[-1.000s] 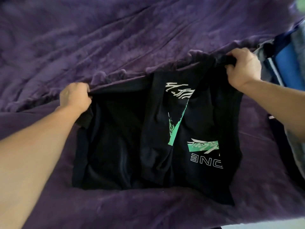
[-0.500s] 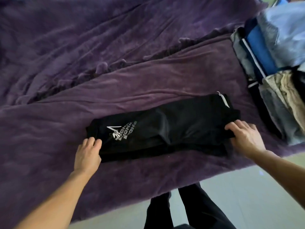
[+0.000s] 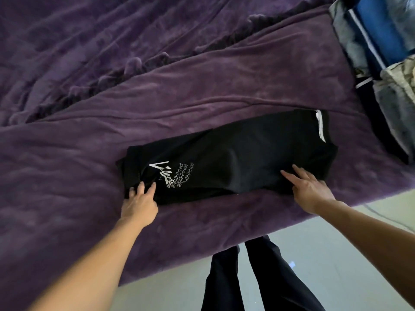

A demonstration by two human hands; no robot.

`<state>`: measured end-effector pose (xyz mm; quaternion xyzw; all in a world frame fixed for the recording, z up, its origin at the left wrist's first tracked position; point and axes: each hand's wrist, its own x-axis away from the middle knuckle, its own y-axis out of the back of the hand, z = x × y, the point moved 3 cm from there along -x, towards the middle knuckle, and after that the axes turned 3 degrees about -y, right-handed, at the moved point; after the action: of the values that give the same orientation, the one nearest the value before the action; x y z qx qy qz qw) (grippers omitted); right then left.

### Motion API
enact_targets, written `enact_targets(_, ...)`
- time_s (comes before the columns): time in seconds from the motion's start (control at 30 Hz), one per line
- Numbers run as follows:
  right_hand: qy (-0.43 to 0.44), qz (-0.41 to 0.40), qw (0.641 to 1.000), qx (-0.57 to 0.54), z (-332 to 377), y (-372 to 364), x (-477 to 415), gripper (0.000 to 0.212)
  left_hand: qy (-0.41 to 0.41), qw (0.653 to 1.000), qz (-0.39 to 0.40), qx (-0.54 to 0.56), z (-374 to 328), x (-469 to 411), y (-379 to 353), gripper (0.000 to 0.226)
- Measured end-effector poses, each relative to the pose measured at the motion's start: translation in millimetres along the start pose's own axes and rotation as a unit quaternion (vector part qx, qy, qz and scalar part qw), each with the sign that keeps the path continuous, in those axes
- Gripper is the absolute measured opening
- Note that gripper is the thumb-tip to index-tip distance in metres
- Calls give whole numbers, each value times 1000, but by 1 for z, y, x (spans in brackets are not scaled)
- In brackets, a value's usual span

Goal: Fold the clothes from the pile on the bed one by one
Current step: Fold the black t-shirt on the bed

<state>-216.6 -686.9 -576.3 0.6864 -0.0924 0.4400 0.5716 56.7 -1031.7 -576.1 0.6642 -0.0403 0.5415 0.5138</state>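
While black T-shirt is lying folded on purple blanket, left hand, right hand are pressing straight-fingered along its 6 o'clock edge.

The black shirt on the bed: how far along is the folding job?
Done: the black shirt already lies folded into a long narrow strip on the purple blanket. In hand: the left hand and right hand rest flat on it, one near each end. Left: probably one more fold across. The clothes at the right edge may be folded or waiting; I cannot tell which.
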Motion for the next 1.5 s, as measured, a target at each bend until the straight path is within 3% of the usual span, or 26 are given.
enact_targets(0.1,-9,3,997,-77,-5,5,-8,54,13,992,-120,-26,-22,-3,26,37)
enact_targets(0.2,-71,-178,959,-207,-20,42,-13,36,-91,951,-288,62,-69,0,50,28)
enact_targets(0.27,-154,-255,918,-261,-40,64,-20,47,-185,916,-343,96,-114,4,62,37)
enact_targets(0.37,-263,-211,843,-419,-65,70,-45,84,-296,913,-277,55,-185,11,56,49)
enact_targets(0.43,-277,-178,795,-509,-66,62,-58,88,-313,934,-173,-4,-214,7,33,56)
enact_targets(0.5,-247,-127,770,-575,-57,55,-65,71,-289,950,-101,-57,-227,-1,15,59)
enact_targets(0.6,-207,-50,751,-625,-46,52,-70,46,-276,957,-68,-64,-232,-9,15,61)
enact_targets(0.77,-171,-83,737,-648,-57,79,-46,30,-289,956,-20,52,-225,-6,35,49)
enact_targets(0.83,-128,-100,747,-644,-46,104,-27,27,-262,946,-56,183,-217,-8,47,38)
enact_targets(0.93,-15,-123,773,-622,-6,147,5,25,-150,889,-136,411,-182,-6,60,22)
enact_targets(1.03,80,-137,802,-575,59,176,34,30,-25,838,-176,515,-121,-6,52,17)
enact_targets(1.13,143,-153,872,-443,138,181,46,47,85,803,-206,552,-50,4,34,14)
enact_targets(1.27,209,-120,909,-341,256,152,43,47,181,755,-216,592,36,33,5,16)
enact_targets(1.4,217,-36,943,-252,361,91,27,52,237,741,-232,583,97,52,-28,19)
enact_targets(1.5,233,100,941,-223,400,37,21,71,245,736,-248,581,115,57,-38,16)
